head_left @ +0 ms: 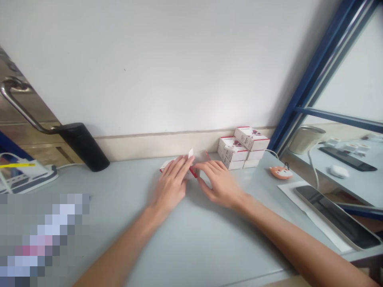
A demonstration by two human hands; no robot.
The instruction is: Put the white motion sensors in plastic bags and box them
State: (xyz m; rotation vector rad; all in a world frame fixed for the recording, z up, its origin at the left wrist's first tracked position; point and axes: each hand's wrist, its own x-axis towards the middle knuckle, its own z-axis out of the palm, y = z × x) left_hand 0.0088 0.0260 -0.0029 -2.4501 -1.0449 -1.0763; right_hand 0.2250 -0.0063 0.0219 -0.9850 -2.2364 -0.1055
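Observation:
A small white and red cardboard box (194,172) lies on the grey table between my hands, with a white flap (190,152) standing up. Much of it is hidden behind my fingers. My left hand (171,185) lies over its left part, fingers close together and pressing on the card. On the other side, my right hand (220,181) is curled with thumb and fingers around the right part of the box. Several similar white boxes with red edges (251,138) are stacked against the wall, just right of my right hand.
At the left stand a black cylinder (85,147) and a white power strip (30,175). Toward the right lie an orange animal-shaped case (281,172), white paper (311,223) and a phone (338,215). A blue-framed glass panel (295,107) borders the right side, with a pale wall behind.

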